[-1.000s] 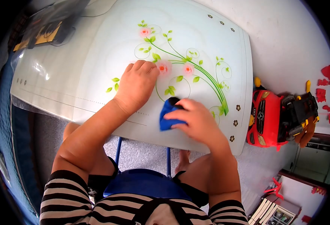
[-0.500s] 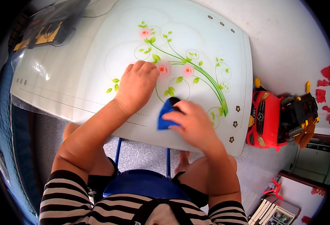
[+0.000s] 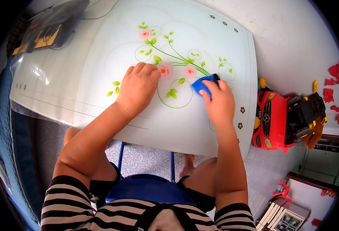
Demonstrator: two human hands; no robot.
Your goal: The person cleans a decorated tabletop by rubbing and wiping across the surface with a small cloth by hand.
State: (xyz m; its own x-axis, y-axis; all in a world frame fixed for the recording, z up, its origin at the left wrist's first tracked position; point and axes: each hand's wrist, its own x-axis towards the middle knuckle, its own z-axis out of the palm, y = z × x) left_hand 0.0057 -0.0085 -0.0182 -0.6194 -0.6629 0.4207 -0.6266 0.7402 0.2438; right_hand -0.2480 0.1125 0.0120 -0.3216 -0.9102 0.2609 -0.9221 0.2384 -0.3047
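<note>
A white table (image 3: 177, 133) with printed green vines and pink flowers fills the middle of the view. On it rests my left hand (image 3: 139, 86), its fingers curled under beside a pink flower; whatever lies beneath them, if anything, is hidden. My right hand (image 3: 219, 101) grips a blue and black cloth (image 3: 202, 85) against the tabletop, over the curved green stems to the right of the flowers.
A blue chair (image 3: 148, 188) stands under me at the table's near edge. Right of the table are a red toy car (image 3: 273, 119) and a black and yellow toy (image 3: 308, 113). A keyboard-like object (image 3: 48, 36) lies at the back left.
My right hand has moved the cloth up and to the right, from near the table's front edge onto the printed stems. My left hand has stayed in nearly the same place.
</note>
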